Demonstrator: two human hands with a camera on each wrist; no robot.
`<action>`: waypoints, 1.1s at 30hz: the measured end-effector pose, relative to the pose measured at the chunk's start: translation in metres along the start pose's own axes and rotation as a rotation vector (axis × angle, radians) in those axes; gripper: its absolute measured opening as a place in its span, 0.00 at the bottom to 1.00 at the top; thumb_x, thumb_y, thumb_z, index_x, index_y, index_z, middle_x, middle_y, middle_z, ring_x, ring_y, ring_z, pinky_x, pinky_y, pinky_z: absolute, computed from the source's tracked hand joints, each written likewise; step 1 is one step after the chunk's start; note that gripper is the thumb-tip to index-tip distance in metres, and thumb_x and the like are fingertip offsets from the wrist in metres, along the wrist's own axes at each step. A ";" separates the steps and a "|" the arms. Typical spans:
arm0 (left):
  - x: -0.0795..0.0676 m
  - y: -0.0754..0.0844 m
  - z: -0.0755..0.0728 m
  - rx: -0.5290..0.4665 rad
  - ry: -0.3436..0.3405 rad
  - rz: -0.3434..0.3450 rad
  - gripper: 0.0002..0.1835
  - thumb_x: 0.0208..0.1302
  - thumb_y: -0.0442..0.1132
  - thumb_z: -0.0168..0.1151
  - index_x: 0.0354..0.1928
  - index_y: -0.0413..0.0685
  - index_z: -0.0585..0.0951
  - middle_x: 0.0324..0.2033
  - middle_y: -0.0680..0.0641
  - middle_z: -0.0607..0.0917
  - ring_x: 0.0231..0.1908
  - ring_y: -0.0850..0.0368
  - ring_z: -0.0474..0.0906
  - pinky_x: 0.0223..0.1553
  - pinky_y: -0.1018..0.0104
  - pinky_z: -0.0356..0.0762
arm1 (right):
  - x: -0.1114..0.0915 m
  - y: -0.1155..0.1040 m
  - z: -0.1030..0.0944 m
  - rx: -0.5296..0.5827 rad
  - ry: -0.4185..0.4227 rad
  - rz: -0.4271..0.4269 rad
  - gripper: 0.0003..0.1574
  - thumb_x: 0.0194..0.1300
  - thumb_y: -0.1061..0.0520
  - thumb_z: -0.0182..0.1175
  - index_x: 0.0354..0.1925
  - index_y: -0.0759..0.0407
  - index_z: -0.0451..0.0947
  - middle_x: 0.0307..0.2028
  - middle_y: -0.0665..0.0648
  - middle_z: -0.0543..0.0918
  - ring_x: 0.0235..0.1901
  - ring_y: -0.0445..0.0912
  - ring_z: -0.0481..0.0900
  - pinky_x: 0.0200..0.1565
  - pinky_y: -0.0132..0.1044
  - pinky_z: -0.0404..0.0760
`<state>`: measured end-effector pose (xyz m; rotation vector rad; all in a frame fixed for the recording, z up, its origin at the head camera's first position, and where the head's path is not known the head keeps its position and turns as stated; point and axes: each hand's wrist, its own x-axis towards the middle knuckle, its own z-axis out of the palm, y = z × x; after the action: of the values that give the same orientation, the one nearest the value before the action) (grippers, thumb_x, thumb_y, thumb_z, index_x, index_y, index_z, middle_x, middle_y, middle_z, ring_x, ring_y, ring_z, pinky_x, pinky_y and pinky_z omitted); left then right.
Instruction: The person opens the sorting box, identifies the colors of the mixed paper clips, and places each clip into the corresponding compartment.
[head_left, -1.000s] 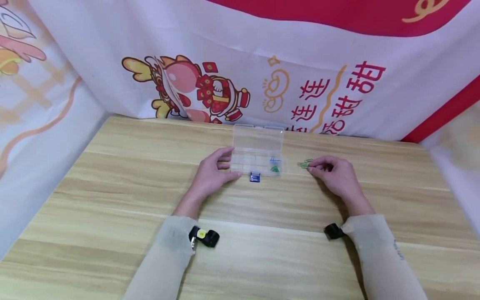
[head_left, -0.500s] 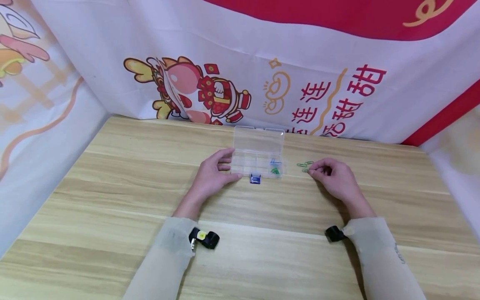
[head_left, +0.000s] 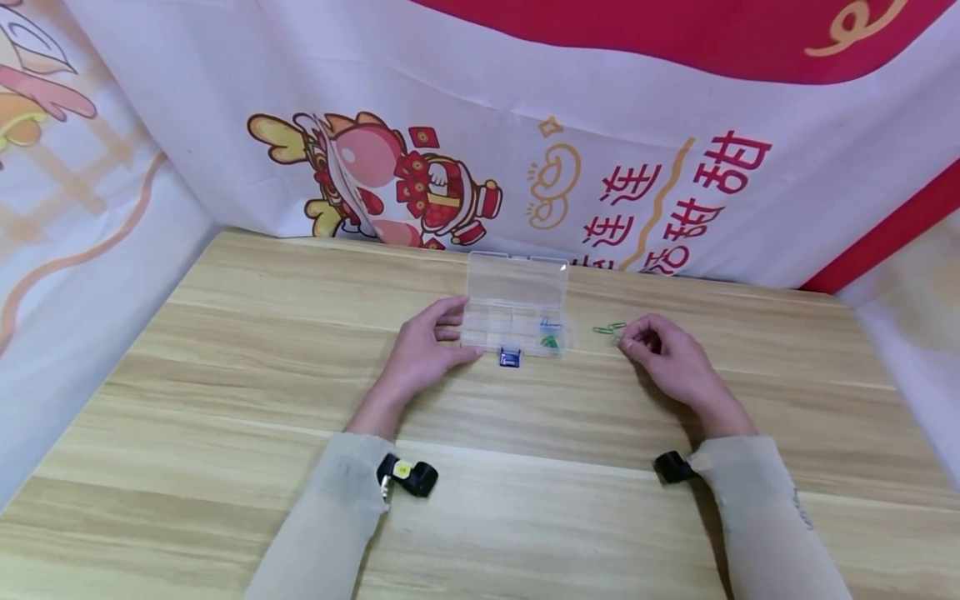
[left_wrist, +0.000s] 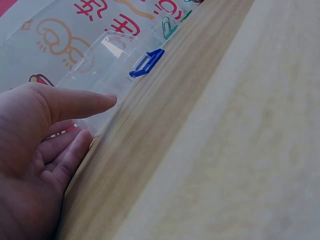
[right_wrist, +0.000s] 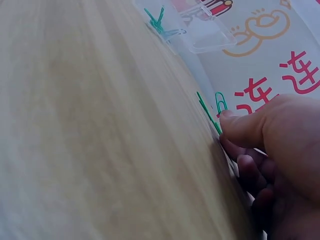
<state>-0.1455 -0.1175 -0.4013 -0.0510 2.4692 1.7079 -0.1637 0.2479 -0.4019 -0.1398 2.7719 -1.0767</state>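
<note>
**Right hand (head_left: 663, 354) pinches a small green wire paper clip (right_wrist: 221, 102) beside a clear plastic compartment box (head_left: 487, 321)**

The right hand's grip is a pinch: thumb and fingertips hold the clip low over the table, its rounded loop sticking up past the thumb. Just beside those fingertips lie other green wire paper clips (head_left: 603, 331), close together on the table; their exact number is hard to tell.

The left hand (head_left: 423, 346) grasps the left end of the box, its thumb at the front edge and its fingers along the side toward the back. The box sits between the two hands, near the left and a little apart from the right, with its transparent rectangular lid (head_left: 517, 279) raised at the back. A dark blue plastic latch (head_left: 510, 357) hangs at the front edge. Inside, on the right, blue clips (head_left: 550, 323) lie in the rear part and a cluster of green clips (head_left: 551, 342) in the front part.

Farther out, pale translucent sleeves (head_left: 315, 508) cover both forearms — each with a black device (head_left: 411, 475) at the wrist. The pale wood-grain table (head_left: 255, 358) meets a white cloth backdrop (head_left: 480, 192) printed with a cartoon figure and red characters.
</note>
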 end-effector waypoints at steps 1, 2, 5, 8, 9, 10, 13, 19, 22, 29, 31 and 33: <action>0.000 0.000 0.000 0.001 0.000 0.000 0.45 0.58 0.33 0.81 0.77 0.57 0.74 0.67 0.43 0.82 0.63 0.44 0.81 0.69 0.51 0.82 | 0.000 0.000 -0.001 0.010 -0.002 0.010 0.14 0.84 0.48 0.55 0.55 0.57 0.77 0.49 0.61 0.78 0.47 0.53 0.72 0.48 0.43 0.71; 0.000 0.000 0.000 0.002 -0.001 0.000 0.45 0.58 0.33 0.81 0.78 0.57 0.74 0.67 0.43 0.81 0.63 0.44 0.81 0.69 0.51 0.82 | 0.000 0.000 -0.001 0.023 -0.003 0.016 0.15 0.85 0.48 0.55 0.55 0.57 0.77 0.50 0.61 0.78 0.48 0.53 0.72 0.48 0.43 0.71; 0.001 -0.001 0.000 0.002 -0.001 -0.001 0.45 0.58 0.33 0.82 0.77 0.58 0.74 0.67 0.44 0.82 0.63 0.44 0.81 0.69 0.51 0.82 | 0.000 0.001 -0.003 0.062 0.003 0.030 0.16 0.85 0.48 0.54 0.57 0.57 0.77 0.52 0.61 0.78 0.51 0.53 0.71 0.51 0.42 0.71; 0.002 -0.002 0.001 0.005 -0.012 -0.002 0.45 0.59 0.34 0.81 0.78 0.59 0.73 0.67 0.45 0.81 0.63 0.45 0.81 0.70 0.51 0.81 | -0.003 0.002 -0.007 0.100 0.014 0.038 0.16 0.85 0.49 0.55 0.57 0.58 0.77 0.54 0.61 0.79 0.51 0.51 0.72 0.51 0.39 0.75; 0.002 -0.003 0.001 0.005 -0.017 -0.003 0.45 0.59 0.35 0.81 0.78 0.59 0.73 0.67 0.45 0.81 0.63 0.45 0.81 0.70 0.51 0.81 | -0.004 0.003 -0.008 0.110 0.015 0.046 0.16 0.85 0.49 0.55 0.58 0.58 0.77 0.54 0.60 0.79 0.51 0.51 0.73 0.50 0.37 0.76; 0.002 -0.003 0.002 0.005 -0.021 -0.003 0.44 0.59 0.35 0.81 0.78 0.59 0.73 0.67 0.45 0.81 0.63 0.46 0.81 0.70 0.52 0.81 | -0.005 0.002 -0.010 0.116 0.015 0.055 0.17 0.85 0.48 0.54 0.58 0.58 0.77 0.54 0.60 0.79 0.50 0.51 0.73 0.48 0.36 0.78; 0.002 -0.003 0.002 0.006 -0.021 -0.006 0.44 0.59 0.35 0.81 0.77 0.60 0.74 0.67 0.46 0.81 0.63 0.46 0.81 0.69 0.52 0.81 | -0.007 -0.001 -0.016 0.149 -0.003 0.082 0.20 0.85 0.46 0.54 0.61 0.58 0.76 0.54 0.59 0.79 0.49 0.50 0.75 0.43 0.34 0.81; 0.000 -0.002 0.000 0.003 0.000 -0.005 0.44 0.59 0.34 0.81 0.77 0.60 0.74 0.67 0.46 0.82 0.63 0.46 0.81 0.69 0.52 0.82 | -0.007 -0.016 -0.026 0.166 -0.022 0.093 0.26 0.83 0.39 0.54 0.64 0.55 0.76 0.56 0.57 0.78 0.51 0.50 0.76 0.46 0.35 0.82; 0.000 -0.002 0.000 0.010 0.001 -0.008 0.44 0.59 0.34 0.81 0.77 0.60 0.74 0.66 0.46 0.82 0.63 0.46 0.81 0.69 0.52 0.81 | -0.008 -0.021 -0.028 0.172 -0.010 0.079 0.24 0.84 0.42 0.55 0.63 0.56 0.76 0.56 0.57 0.79 0.50 0.50 0.77 0.45 0.34 0.83; 0.000 -0.002 0.000 0.018 0.001 -0.009 0.44 0.59 0.34 0.81 0.77 0.60 0.74 0.67 0.45 0.82 0.63 0.46 0.81 0.69 0.52 0.82 | -0.009 -0.024 -0.027 0.208 -0.008 0.051 0.20 0.84 0.46 0.55 0.61 0.57 0.76 0.54 0.57 0.79 0.49 0.49 0.77 0.43 0.34 0.83; 0.001 -0.001 0.000 0.018 0.001 -0.007 0.44 0.59 0.34 0.81 0.77 0.59 0.74 0.67 0.45 0.82 0.63 0.46 0.81 0.69 0.52 0.82 | -0.009 -0.026 -0.026 0.207 -0.013 0.050 0.20 0.83 0.45 0.57 0.61 0.57 0.77 0.53 0.57 0.79 0.48 0.49 0.77 0.43 0.34 0.83; 0.001 -0.001 0.000 0.020 0.002 -0.004 0.44 0.59 0.34 0.81 0.77 0.59 0.74 0.66 0.45 0.82 0.63 0.46 0.81 0.69 0.52 0.82 | -0.008 -0.028 -0.024 0.206 -0.023 0.054 0.20 0.83 0.45 0.58 0.61 0.56 0.77 0.53 0.57 0.80 0.49 0.48 0.77 0.44 0.35 0.83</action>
<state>-0.1461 -0.1184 -0.4024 -0.0559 2.4856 1.6827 -0.1592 0.2445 -0.3652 -0.0515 2.6082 -1.3275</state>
